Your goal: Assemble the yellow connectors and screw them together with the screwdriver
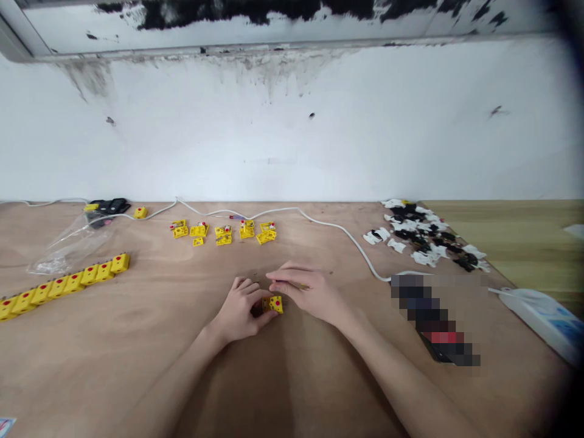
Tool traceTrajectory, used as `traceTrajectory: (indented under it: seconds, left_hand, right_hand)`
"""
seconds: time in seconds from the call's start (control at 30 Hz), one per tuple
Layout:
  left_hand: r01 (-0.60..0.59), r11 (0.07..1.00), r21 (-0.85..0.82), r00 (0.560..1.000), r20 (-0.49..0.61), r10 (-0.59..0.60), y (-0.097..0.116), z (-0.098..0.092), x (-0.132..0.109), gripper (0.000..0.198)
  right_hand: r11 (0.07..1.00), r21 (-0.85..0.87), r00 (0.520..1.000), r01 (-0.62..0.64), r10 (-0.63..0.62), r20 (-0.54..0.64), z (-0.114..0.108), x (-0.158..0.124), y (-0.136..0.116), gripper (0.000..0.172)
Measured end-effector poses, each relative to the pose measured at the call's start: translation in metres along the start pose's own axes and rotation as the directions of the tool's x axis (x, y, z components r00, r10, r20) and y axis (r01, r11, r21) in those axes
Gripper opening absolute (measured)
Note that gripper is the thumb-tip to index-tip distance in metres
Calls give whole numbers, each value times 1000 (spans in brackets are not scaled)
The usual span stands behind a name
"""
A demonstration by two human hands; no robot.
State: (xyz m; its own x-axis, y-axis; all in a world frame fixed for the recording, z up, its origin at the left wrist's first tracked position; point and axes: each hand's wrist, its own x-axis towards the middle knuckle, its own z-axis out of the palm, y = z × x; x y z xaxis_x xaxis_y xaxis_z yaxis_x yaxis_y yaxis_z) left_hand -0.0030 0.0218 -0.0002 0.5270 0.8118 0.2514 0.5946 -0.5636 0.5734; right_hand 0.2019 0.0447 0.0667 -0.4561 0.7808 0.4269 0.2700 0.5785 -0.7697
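A small yellow plastic casing (pixel 276 305) with a red button on its face sits low on the wooden table, between the thumb and fingers of my left hand (pixel 239 309). Those fingers partly cover its left side. Just above and to the right, my right hand (pixel 310 293) is closed in a pinch, its fingertips close over the casing. Whatever is in that pinch is too small to make out. Beyond my hands lie several opened yellow casings (pixel 223 239) with red and metal parts inside.
A row of closed yellow casings (pixel 74 282) runs along the left, near a clear plastic bag (pixel 68 246). A white cable (pixel 337 226) crosses the back, by a screwdriver (pixel 236 217). White and black pieces (pixel 422 234) are heaped at right, above a blurred dark object (pixel 433 322).
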Motion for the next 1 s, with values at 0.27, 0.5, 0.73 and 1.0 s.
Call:
traceTrajectory:
  seconds: [0.27,0.5,0.73,1.0]
  left_hand:
    - [1,1000,6,1000,-1,-1,0,0,0,26]
    - [3,1000,11,1000,1,-3,0,0,0,24]
    - [2,1000,10,1000,-1,-2,0,0,0,25]
    - [6,1000,3,1000,8,-6,2,-2,0,25]
  right_hand:
    - [998,-60,995,-4,10,98,-9,2,-6,21]
    - [993,-114,999,-2,6,39,-3,1,2,27]
    - [993,-112,996,46,-37,76,-5,0,-2,23]
    - [990,-120,994,-73,81,69,-6,-2,-1,10]
